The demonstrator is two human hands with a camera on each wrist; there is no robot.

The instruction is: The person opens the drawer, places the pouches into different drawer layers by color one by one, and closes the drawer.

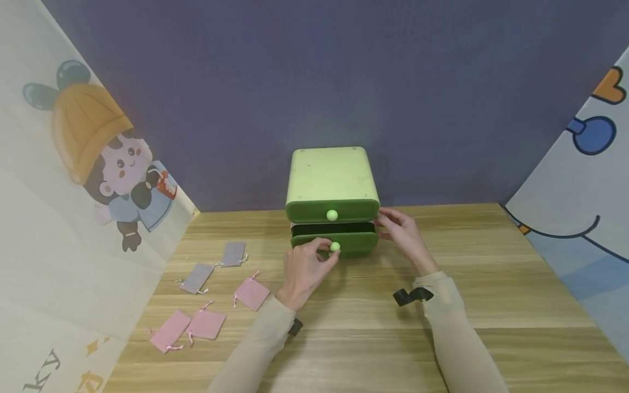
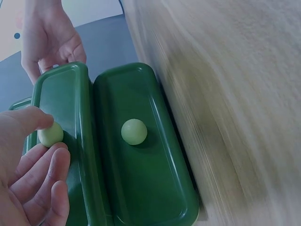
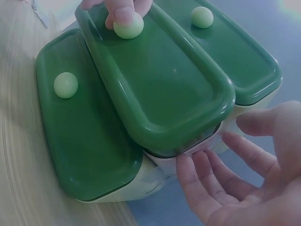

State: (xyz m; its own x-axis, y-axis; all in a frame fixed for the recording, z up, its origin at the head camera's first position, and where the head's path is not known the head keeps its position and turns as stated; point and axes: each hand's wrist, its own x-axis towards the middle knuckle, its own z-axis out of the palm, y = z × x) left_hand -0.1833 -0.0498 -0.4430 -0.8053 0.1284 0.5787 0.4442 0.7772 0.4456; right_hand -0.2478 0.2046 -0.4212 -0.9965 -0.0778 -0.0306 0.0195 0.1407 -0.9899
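Observation:
A small green drawer box (image 1: 331,180) stands at the back of the wooden table (image 1: 491,305). Its middle drawer (image 3: 155,80) is pulled out a little past the other two. My left hand (image 1: 328,252) pinches that drawer's pale round knob (image 2: 50,134) between thumb and fingers. The top drawer's knob (image 1: 332,215) is free, and so is the bottom drawer's knob (image 3: 66,85). My right hand (image 1: 400,229) rests with straight, relaxed fingers (image 3: 211,169) against the box's right side and holds nothing.
Three pink drawstring pouches (image 1: 206,324) and two grey ones (image 1: 196,278) lie flat on the table's left part. Printed cloth panels (image 1: 73,218) close off both sides, and a dark backdrop (image 1: 314,82) stands behind the box.

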